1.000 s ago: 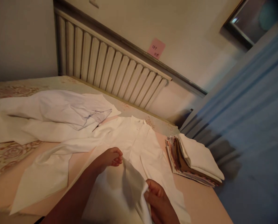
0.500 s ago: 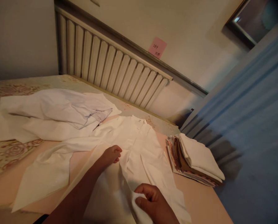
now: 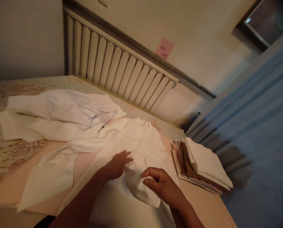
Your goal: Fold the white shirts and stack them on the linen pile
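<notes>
Blue curtain [image 3: 257,136]: hangs down the right side, beyond the folded clothes
Floral cover [image 3: 20,148]: shows at the left and along the foot of the radiator
Pink sheet [image 3: 203,196]: lies over the floral cover and under most of the shirt
Radiator [image 3: 122,66]: runs along the wall behind the clothes
White shirt [image 3: 132,136]: spread mostly on the pink sheet, collar toward the radiator, one sleeve out to the left; a second ago its lower front was stretched up between both hands, now only a flap stands up; both forearms hide parts of the lower body
Rumpled clothes [image 3: 60,110]: white, heaped just beside the shirt on the left, as before
Folded clothes [image 3: 207,163]: a stack near the shirt's right edge, white on top, brown and patterned layers beneath, unchanged
Left hand [image 3: 119,164]: was pinching the cloth, now palm down with fingers spread, gripping nothing, over the shirt front
Right hand [image 3: 163,185]: has come up closer to the left hand; thumb and forefinger curled with a small gap, cannot tell whether they have hold of the flap
Cloth flap [image 3: 140,188]: raised and shadowed, between the hands
Pink note [image 3: 164,49]: on the wall above the radiator, with handwriting
</notes>
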`<state>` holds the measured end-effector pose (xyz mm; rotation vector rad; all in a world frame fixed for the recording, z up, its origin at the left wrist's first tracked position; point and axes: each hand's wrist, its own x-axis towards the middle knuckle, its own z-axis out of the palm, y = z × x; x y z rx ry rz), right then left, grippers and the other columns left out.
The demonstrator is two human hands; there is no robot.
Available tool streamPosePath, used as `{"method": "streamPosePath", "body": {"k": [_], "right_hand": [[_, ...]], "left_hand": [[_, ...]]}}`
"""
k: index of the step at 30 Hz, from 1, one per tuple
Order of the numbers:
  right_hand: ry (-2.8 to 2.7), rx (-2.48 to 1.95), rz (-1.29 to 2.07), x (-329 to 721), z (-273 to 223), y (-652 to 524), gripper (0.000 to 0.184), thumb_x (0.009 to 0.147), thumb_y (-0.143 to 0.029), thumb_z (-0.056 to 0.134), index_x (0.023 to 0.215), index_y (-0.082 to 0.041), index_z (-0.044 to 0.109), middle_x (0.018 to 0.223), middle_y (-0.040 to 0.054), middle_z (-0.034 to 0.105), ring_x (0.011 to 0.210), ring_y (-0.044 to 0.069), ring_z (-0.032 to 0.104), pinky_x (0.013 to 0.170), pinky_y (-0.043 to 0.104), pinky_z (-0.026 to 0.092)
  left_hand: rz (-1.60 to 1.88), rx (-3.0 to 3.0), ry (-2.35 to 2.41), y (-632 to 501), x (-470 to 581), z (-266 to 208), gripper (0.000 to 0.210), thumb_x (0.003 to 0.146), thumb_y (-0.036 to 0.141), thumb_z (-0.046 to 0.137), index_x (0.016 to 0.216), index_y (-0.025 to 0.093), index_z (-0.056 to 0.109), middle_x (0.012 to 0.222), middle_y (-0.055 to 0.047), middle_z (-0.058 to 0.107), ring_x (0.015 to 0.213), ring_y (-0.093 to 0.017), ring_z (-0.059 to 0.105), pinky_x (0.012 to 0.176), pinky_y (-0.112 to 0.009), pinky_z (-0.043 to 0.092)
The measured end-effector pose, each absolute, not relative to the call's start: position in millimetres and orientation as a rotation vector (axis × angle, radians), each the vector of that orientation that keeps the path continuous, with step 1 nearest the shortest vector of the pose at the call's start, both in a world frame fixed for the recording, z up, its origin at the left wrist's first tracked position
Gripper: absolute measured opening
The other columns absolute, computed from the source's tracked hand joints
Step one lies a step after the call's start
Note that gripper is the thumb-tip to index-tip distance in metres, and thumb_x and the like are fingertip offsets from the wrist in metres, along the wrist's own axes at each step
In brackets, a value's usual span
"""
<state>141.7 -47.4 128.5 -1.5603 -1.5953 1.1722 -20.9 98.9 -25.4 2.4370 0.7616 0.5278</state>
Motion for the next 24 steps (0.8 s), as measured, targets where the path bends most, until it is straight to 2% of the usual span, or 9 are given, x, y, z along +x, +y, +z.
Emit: {"method": "streamPosePath", "body": {"k": [2, 4, 6, 8, 11, 13, 15, 20, 24], "right_hand": [[-1.598, -1.546, 1.169, 141, 126, -49, 0.016, 0.081, -0.034, 0.064, 0.082, -0.019, 0.067, 0.073, -0.0023, 0.058, 0.066, 0.01, 0.047, 0.062, 0.02, 0.036], [-1.603, -1.539, 1.179, 140, 125, -51, 0.016, 0.081, -0.034, 0.064, 0.081, -0.018, 0.067, 0.073, -0.002, 0.058, 0.066, 0.01, 0.047, 0.062, 0.021, 0.036], [-1.604, -1.547, 1.196, 140, 126, -53, 0.017, 0.08, -0.035, 0.065, 0.08, -0.018, 0.067, 0.071, -0.002, 0.058, 0.064, 0.01, 0.046, 0.061, 0.021, 0.035], [-1.6, -1.561, 1.2, 141, 127, -55, 0.017, 0.08, -0.035, 0.065, 0.08, -0.018, 0.067, 0.07, -0.0024, 0.057, 0.063, 0.01, 0.046, 0.061, 0.021, 0.035], [-1.597, -1.577, 1.195, 143, 127, -57, 0.018, 0.079, -0.036, 0.066, 0.079, -0.018, 0.068, 0.069, -0.0026, 0.057, 0.064, 0.01, 0.046, 0.062, 0.021, 0.035], [-1.592, -1.596, 1.201, 144, 127, -58, 0.019, 0.079, -0.037, 0.066, 0.078, -0.018, 0.068, 0.068, -0.0027, 0.057, 0.063, 0.01, 0.046, 0.061, 0.021, 0.035], [-1.601, -1.604, 1.204, 145, 128, -58, 0.021, 0.079, -0.038, 0.066, 0.079, -0.018, 0.068, 0.067, -0.0027, 0.057, 0.061, 0.01, 0.046, 0.059, 0.021, 0.035], [-1.644, -1.601, 1.156, 154, 142, -40, 0.025, 0.079, -0.041, 0.064, 0.077, -0.016, 0.067, 0.067, -0.002, 0.057, 0.059, 0.009, 0.045, 0.055, 0.02, 0.034], [-1.755, -1.704, 0.861, 184, 158, 8, 0.018, 0.079, -0.034, 0.062, 0.078, -0.016, 0.067, 0.064, -0.0033, 0.058, 0.053, 0.008, 0.044, 0.051, 0.02, 0.033]], "left_hand": [[0.519, 2.466, 0.798, 97, -19, -26, 0.056, 0.073, 0.011, 0.049, 0.127, 0.028, 0.055, 0.15, -0.005, 0.037, 0.14, -0.032, 0.026, 0.109, -0.053, 0.028], [0.521, 2.479, 0.825, 98, -16, -22, 0.04, 0.077, 0.013, 0.048, 0.111, 0.027, 0.064, 0.145, -0.003, 0.044, 0.139, -0.031, 0.028, 0.107, -0.052, 0.03], [0.527, 2.482, 0.829, 99, -16, -15, 0.027, 0.082, 0.016, 0.044, 0.093, 0.025, 0.067, 0.137, -0.002, 0.053, 0.137, -0.029, 0.032, 0.105, -0.048, 0.033], [0.567, 2.477, 0.805, 101, -17, -8, 0.026, 0.085, 0.019, 0.04, 0.086, 0.023, 0.066, 0.127, -0.002, 0.06, 0.131, -0.027, 0.039, 0.103, -0.044, 0.035], [0.624, 2.445, 0.809, 102, -20, -1, 0.024, 0.085, 0.023, 0.041, 0.081, 0.021, 0.064, 0.103, -0.004, 0.067, 0.105, -0.022, 0.057, 0.092, -0.036, 0.041], [0.611, 2.425, 0.843, 103, -21, 1, 0.019, 0.08, 0.022, 0.045, 0.076, 0.021, 0.064, 0.088, -0.004, 0.065, 0.086, -0.019, 0.059, 0.081, -0.031, 0.042], [0.605, 2.407, 0.866, 103, -21, 1, 0.018, 0.077, 0.019, 0.046, 0.075, 0.021, 0.064, 0.082, -0.003, 0.063, 0.079, -0.018, 0.057, 0.076, -0.03, 0.041], [0.63, 2.346, 0.871, 106, -16, -3, 0.023, 0.079, 0.015, 0.041, 0.075, 0.021, 0.063, 0.081, -0.003, 0.064, 0.083, -0.018, 0.057, 0.077, -0.029, 0.039], [0.652, 2.337, 0.968, 111, -13, -11, 0.022, 0.081, 0.018, 0.043, 0.086, 0.02, 0.065, 0.088, -0.006, 0.067, 0.089, -0.021, 0.058, 0.081, -0.032, 0.039]]}}
